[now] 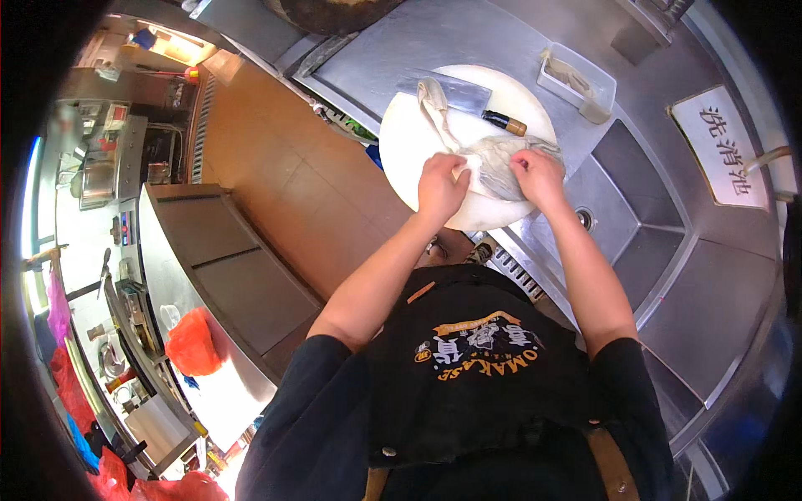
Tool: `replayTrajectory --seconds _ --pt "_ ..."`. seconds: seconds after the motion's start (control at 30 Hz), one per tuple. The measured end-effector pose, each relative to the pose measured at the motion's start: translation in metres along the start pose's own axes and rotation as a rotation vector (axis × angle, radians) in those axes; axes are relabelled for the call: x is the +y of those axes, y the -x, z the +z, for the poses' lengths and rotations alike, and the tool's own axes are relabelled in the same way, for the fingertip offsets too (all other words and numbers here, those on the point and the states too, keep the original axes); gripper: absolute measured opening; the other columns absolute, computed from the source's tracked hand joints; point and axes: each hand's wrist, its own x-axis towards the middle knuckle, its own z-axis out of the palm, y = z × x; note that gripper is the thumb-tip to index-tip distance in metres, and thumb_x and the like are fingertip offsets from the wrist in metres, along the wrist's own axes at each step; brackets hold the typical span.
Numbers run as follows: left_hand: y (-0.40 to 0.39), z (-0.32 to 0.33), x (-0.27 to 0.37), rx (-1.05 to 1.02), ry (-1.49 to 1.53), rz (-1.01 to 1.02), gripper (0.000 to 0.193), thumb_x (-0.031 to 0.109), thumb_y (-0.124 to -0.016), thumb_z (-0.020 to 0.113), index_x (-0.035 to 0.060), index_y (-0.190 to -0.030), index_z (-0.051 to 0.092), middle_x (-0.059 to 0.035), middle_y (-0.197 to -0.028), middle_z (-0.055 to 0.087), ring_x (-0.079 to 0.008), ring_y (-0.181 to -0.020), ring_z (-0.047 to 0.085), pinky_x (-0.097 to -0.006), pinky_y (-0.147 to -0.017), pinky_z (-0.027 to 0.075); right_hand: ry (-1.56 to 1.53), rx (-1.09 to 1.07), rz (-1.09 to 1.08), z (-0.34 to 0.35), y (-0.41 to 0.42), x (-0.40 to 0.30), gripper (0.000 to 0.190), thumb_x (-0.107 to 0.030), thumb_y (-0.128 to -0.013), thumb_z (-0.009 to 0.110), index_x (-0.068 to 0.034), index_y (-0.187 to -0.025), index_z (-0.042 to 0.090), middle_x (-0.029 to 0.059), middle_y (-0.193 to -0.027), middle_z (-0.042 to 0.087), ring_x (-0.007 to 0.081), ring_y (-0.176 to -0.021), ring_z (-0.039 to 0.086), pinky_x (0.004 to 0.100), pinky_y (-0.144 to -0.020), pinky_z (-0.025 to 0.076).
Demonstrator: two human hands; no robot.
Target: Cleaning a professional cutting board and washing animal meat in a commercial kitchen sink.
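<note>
A pale grey, wet, skin-like piece of raw food (498,164), perhaps tripe or fish, lies spread on a round white cutting board (401,169). At its left edge, my left hand (443,185) has thumb and fingers close together on a whitish part. My right hand (539,178) pinches the piece near its right side. A narrow strip (432,100) runs up from it and lies partly over the blade of a cleaver (463,94). The cleaver rests flat on the board's far part, its dark and tan handle pointing right.
A clear plastic container (576,81) with similar pale pieces stands on the steel counter (376,56) beyond the board. Steel sink basins (604,188) adjoin at right. Brown floor (282,163) lies left, with a steel worktop (169,263) bearing a red plastic bag (193,343) past it.
</note>
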Motion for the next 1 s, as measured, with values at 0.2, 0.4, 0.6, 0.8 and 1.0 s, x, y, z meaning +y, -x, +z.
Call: replayTrajectory --seconds 0.2,0.4,0.6,0.8,1.0 --pt "-0.023 0.022 0.017 -0.11 -0.213 0.175 0.033 0.023 -0.073 0.074 0.0106 -0.103 0.068 -0.0116 -0.102 0.062 -0.0322 -0.102 0.054 -0.0421 -0.089 0.043 0.021 -0.009 0.036 0.025 -0.012 -0.003 0.014 -0.023 -0.081 0.07 -0.01 -0.087 0.068 0.012 -0.089 0.066 0.0291 -0.085 0.064 0.0415 -0.074 0.05" --pt "-0.035 0.005 0.007 -0.281 -0.244 0.197 0.038 0.023 -0.072 0.075 0.0113 -0.107 0.067 -0.0101 -0.107 0.061 -0.0314 -0.106 0.052 -0.042 -0.092 0.042 -0.467 -0.194 -0.001 0.001 -0.007 0.003 0.012 -0.016 -0.088 0.066 -0.006 -0.086 0.058 0.0026 -0.074 0.055 0.0139 -0.068 0.053 0.0301 -0.064 0.045" --pt "-0.048 -0.007 0.002 -0.474 0.094 0.23 0.037 0.023 -0.075 0.074 0.0081 -0.107 0.065 -0.0113 -0.113 0.06 -0.0314 -0.114 0.051 -0.0402 -0.101 0.04 -0.711 -0.339 -0.067 -0.011 -0.012 -0.006 0.008 -0.01 -0.092 0.06 -0.006 -0.091 0.053 -0.0041 -0.074 0.05 0.0061 -0.067 0.044 0.0235 -0.06 0.039" --pt "-0.056 -0.011 0.015 -0.709 -0.029 0.039 0.039 0.024 -0.076 0.071 0.0101 -0.112 0.063 -0.0108 -0.116 0.06 -0.031 -0.116 0.05 -0.038 -0.102 0.04 -0.697 -0.49 -0.017 -0.011 -0.021 -0.009 0.008 -0.011 -0.092 0.061 -0.006 -0.093 0.054 -0.0043 -0.077 0.051 0.0058 -0.07 0.044 0.0227 -0.063 0.04" --pt "-0.05 0.003 0.008 -0.638 -0.238 0.054 0.04 0.028 -0.073 0.071 0.0138 -0.111 0.064 -0.0122 -0.118 0.058 -0.0346 -0.115 0.049 -0.0412 -0.101 0.04 -0.538 -0.503 0.03 -0.014 -0.022 -0.013 0.011 -0.015 -0.09 0.064 -0.006 -0.094 0.058 -0.0027 -0.079 0.054 0.0071 -0.073 0.048 0.0239 -0.066 0.041"
